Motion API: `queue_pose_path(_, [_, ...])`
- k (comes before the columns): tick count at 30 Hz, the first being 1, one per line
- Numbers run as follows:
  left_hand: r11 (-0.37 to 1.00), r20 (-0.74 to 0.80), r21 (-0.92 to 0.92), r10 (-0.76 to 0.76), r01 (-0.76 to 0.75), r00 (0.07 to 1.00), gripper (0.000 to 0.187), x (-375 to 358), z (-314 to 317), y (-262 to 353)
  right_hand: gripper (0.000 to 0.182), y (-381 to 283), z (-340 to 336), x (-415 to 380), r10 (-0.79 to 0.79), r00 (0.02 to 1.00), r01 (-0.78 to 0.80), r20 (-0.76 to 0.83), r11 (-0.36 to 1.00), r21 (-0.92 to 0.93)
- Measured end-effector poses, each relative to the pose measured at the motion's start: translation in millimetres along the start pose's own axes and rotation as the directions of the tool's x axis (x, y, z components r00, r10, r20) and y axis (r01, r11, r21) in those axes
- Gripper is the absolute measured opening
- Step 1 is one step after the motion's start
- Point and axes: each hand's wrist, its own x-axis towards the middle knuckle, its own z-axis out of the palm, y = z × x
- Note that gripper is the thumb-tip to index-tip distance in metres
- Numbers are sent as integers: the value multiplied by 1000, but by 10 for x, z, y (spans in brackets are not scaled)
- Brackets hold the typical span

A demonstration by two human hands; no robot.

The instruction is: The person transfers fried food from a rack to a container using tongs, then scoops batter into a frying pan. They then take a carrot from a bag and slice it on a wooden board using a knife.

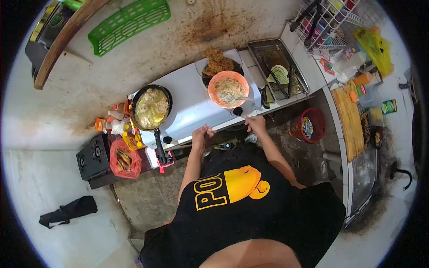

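My left hand (203, 133) is at the front edge of the white stove (187, 98), its fingers loosely bent and apart, holding nothing. Farther right, my right hand (255, 123) has its fingers stretched out just below a black stove knob (237, 111); I see nothing in it. On the left burner sits a black frying pan (152, 109) with pieces frying in bubbling oil, its handle pointing toward me. An orange bowl (228, 89) of pale, wet batter with a spoon in it rests on the right side. Behind it, a glass dish (217, 63) holds browned fried pieces.
A metal tray (279, 67) with a green skimmer and tongs lies right of the stove. Below stands a red basket (308, 126). A wooden board (347, 123) is on the right counter. Bottles, a red plastic bag (125, 159) and a black burner (94, 154) are at left.
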Motion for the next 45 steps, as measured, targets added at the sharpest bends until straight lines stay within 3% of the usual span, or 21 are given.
queue_pose_path(2, [996, -59, 20, 84, -83, 995, 21, -83, 72, 2, 15, 8, 91, 65, -3, 999, 3, 35, 1000, 11])
queue_pose_path(5, [985, -103, 35, 172, -169, 980, 20, -201, -30, -43, 18, 67, 253, 90, -129, 982, 67, 135, 920, 387])
queue_pose_path(7, [980, -107, 17, 198, -197, 974, 19, -309, -109, 3, 18, 48, 337, 51, -137, 978, 84, 155, 948, 307])
queue_pose_path(9, [978, -198, 168, 157, -125, 968, 18, -479, -136, 55, 21, 67, 410, -22, -154, 973, 117, 173, 972, 203])
queue_pose_path(10, [979, -232, 147, 172, -140, 957, 18, -531, -223, 57, 25, 7, 437, -105, -146, 981, 143, 126, 989, 39])
queue_pose_path(12, [979, -281, 193, 122, -68, 952, 29, -604, -419, 61, 25, -106, 533, -221, -57, 994, 57, 90, 998, 4])
queue_pose_path(13, [980, -242, 98, 195, -176, 950, 40, -609, -524, -17, 25, -18, 580, -213, -64, 990, 68, 126, 997, -23])
queue_pose_path(15, [989, -142, 39, 147, -143, 979, 30, -724, -703, -11, 24, 140, 675, -218, -123, 983, 73, 139, 945, 319])
queue_pose_path(16, [995, -124, 12, 104, -103, 987, 26, -805, -722, 29, 24, 142, 740, -277, -131, 978, 78, 163, 951, 298])
queue_pose_path(18, [991, -117, 18, 136, -135, 984, 20, -822, -857, -49, 22, 119, 858, -410, -253, 966, 225, 55, 925, 305])
queue_pose_path(20, [964, -102, -7, 262, -264, 960, 17, -853, -988, -170, 23, 50, 905, -539, -239, 965, 216, 113, 959, 185])
queue_pose_path(22, [969, -120, -9, 245, -247, 962, 17, -991, -1032, -99, 22, -130, 971, -735, -140, 989, 143, 43, 987, -69])
queue_pose_path(24, [972, -166, 205, 148, -112, 975, 24, -1068, -1068, -17, 20, -13, 1002, -727, -173, 984, 171, -45, 984, -43])
queue_pose_path(27, [986, -128, 85, 151, -141, 980, 30, -1020, -1255, -217, 19, 211, 928, -650, -204, 961, 238, -186, 953, 188])
queue_pose_path(29, [989, -100, 34, 146, -143, 984, 27, -1045, -1240, -209, 15, 201, 799, -787, -264, 926, 272, -269, 962, -8])
queue_pose_path(32, [952, -58, 194, 254, -239, 965, 29, -988, -1242, -328, 15, 330, 545, -827, -158, 944, 165, -290, 986, -2])
queue_pose_path(34, [955, 8, 142, 262, -261, 965, 30, -971, -1225, -391, 17, 420, 387, -904, -123, 919, 144, -374, 989, 29])
queue_pose_path(38, [961, -1, 245, 130, -126, 991, 35, -921, -1189, -425, 19, 618, 155, -935, -40, 907, 131, -420, 973, 190])
queue_pose_path(39, [961, 16, 227, 156, -156, 988, 43, -960, -1062, -404, 13, 695, 115, -942, -197, 842, 202, -502, 978, -45])
queue_pose_path(42, [947, -46, 258, 210, -192, 977, 40, -938, -844, -504, 12, 940, -148, -870, -281, 792, 226, -542, 960, -167])
queue_pose_path(45, [941, -118, 298, 204, -161, 972, 38, -941, -442, -672, 13, 1133, -622, -834, -221, 828, 179, -516, 975, -130])
